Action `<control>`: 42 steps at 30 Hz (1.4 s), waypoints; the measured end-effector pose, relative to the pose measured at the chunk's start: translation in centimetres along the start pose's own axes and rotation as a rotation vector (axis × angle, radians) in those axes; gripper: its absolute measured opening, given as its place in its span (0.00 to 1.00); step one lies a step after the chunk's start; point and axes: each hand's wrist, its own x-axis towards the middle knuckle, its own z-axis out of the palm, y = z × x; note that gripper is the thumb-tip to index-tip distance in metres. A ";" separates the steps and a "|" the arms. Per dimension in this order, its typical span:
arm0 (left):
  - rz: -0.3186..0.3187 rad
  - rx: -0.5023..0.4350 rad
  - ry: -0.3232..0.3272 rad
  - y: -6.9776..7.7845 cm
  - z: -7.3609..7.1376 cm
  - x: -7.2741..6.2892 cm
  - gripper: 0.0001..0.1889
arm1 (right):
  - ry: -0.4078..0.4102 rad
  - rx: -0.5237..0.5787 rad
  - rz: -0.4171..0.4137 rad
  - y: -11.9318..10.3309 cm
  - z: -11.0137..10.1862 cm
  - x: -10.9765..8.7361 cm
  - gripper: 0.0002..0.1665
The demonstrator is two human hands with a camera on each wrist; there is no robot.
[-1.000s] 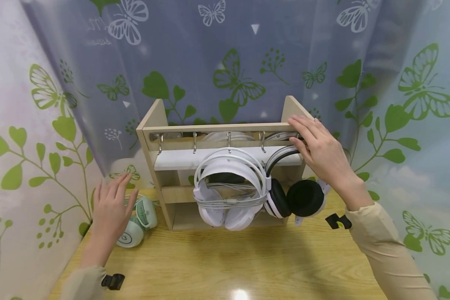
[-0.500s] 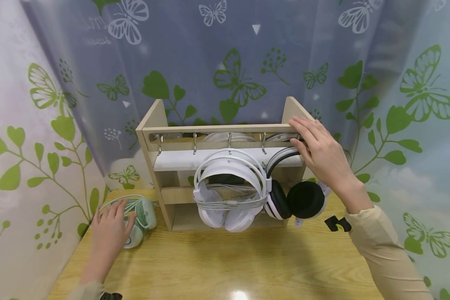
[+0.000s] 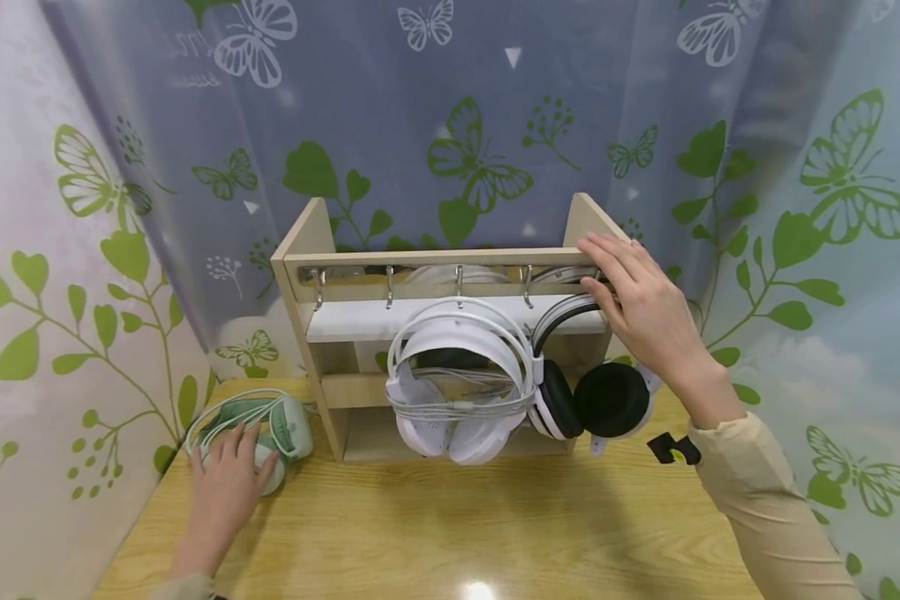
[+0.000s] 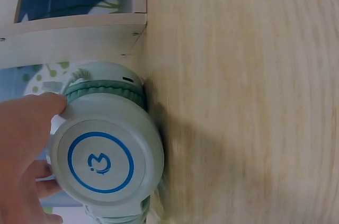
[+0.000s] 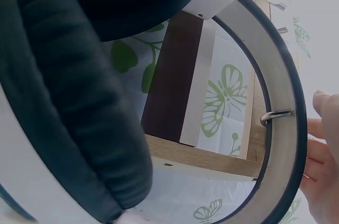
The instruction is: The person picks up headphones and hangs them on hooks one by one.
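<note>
At far left, a butterfly-print curtain point(image 3: 138, 358) bounds the left hand's outer side. The left hand point(image 3: 228, 479) is spread, fingers softly bent at the nearer ear cup of the mint-green headphones point(image 3: 294, 427), thumb by its rim; no firm grip shows. The headphones lie on the tabletop just ahead and slightly right of that hand, much nearer to it than to the other; their two cups line up on a slant running away and rightward, with the headband and looped cable ahead of the fingers.

Right of the cups, close by, stands the wooden rack's point(image 3: 306, 342) side panel; the wooden tabletop point(image 3: 450, 525) opens rightward and towards the person. White over-ear headphones point(image 3: 483, 437) hang mid-rack, black-and-white headphones point(image 3: 558, 400) below the right hand point(image 3: 648, 304). Its extended fingers rest together over the top rail's point(image 3: 435, 257) right end; headband contact is unclear.
</note>
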 end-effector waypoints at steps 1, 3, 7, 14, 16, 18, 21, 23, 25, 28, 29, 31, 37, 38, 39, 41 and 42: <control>-0.005 -0.002 -0.008 0.0 0.1 -0.1 0.33 | 0.000 -0.001 0.000 0.0 0.0 0.0 0.30; -0.011 -0.004 -0.013 0.0 0.3 -0.2 0.33 | 0.002 0.000 0.002 0.0 0.1 0.0 0.30; -0.008 -0.012 -0.001 0.2 0.4 -0.2 0.33 | 0.006 0.005 0.009 0.1 0.0 -0.1 0.29; 0.003 -0.023 0.016 0.4 0.4 -0.2 0.32 | -0.001 0.004 0.020 0.0 0.0 -0.2 0.29; 0.005 -0.027 0.018 0.4 0.4 -0.3 0.32 | 0.000 0.006 0.018 0.0 0.0 -0.1 0.29; 0.007 -0.031 0.023 0.4 0.4 -0.3 0.32 | 0.002 0.007 0.015 0.0 0.1 -0.1 0.29; 0.005 -0.032 0.015 0.5 0.3 -0.4 0.32 | 0.005 0.010 0.013 0.0 0.1 -0.1 0.29; 0.001 -0.033 0.003 0.6 0.1 -0.5 0.32 | 0.006 0.010 0.012 0.0 0.1 -0.1 0.29; -0.002 -0.034 -0.007 0.7 0.0 -0.5 0.32 | 0.007 0.012 0.012 0.0 0.1 -0.1 0.29; -0.004 -0.035 -0.019 0.9 -0.2 -0.7 0.32 | 0.011 0.012 0.009 0.0 0.2 -0.1 0.29; -0.005 -0.035 -0.022 0.9 -0.3 -0.8 0.33 | 0.011 0.013 0.008 0.0 0.2 -0.1 0.29; -0.008 -0.034 -0.031 1.0 -0.4 -0.9 0.33 | 0.013 0.014 0.006 0.0 0.2 0.0 0.30; -0.011 -0.038 -0.044 1.3 -0.7 -1.3 0.33 | 0.014 0.016 0.009 0.1 0.2 -0.1 0.30; -0.011 -0.041 -0.041 1.4 -0.7 -1.4 0.33 | 0.014 0.017 0.009 0.1 0.2 -0.1 0.30; -0.011 -0.044 -0.037 1.5 -0.8 -1.5 0.33 | 0.014 0.017 0.010 0.1 0.2 -0.1 0.30; -0.012 -0.045 -0.025 1.6 -0.8 -1.7 0.32 | 0.015 0.017 0.010 0.1 0.2 -0.1 0.29; -0.013 -0.047 -0.018 1.7 -0.9 -1.8 0.32 | 0.015 0.017 0.010 0.1 0.2 -0.1 0.29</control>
